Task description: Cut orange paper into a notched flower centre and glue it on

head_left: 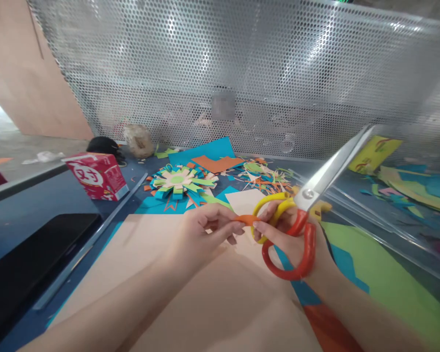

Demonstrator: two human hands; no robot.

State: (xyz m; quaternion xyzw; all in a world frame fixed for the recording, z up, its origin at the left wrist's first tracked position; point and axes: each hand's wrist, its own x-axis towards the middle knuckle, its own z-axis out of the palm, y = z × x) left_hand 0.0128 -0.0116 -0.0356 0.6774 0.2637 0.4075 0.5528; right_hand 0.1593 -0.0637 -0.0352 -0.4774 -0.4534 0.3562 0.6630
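Observation:
Between my two hands a small orange paper piece (pixel 248 220) is stretched. My left hand (pixel 209 227) pinches its left end with thumb and finger. The thumb and fingers of my right hand (pixel 284 232) pinch the right end. Scissors (pixel 308 194) with one red and one yellow handle also hang on my right hand, blades pointing up and to the right. Below both hands lies a large pale peach sheet (pixel 220 293). Beyond them rests a layered paper flower (pixel 179 180) in blue, green, peach and orange.
A pink box (pixel 97 176) and a black phone-like slab (pixel 33 259) are at left. Clear rods (pixel 95 244) lie at both sides. Paper scraps (pixel 266 176) pile at the back before a perforated metal panel (pixel 205 63). Green paper (pixel 381 278) lies right.

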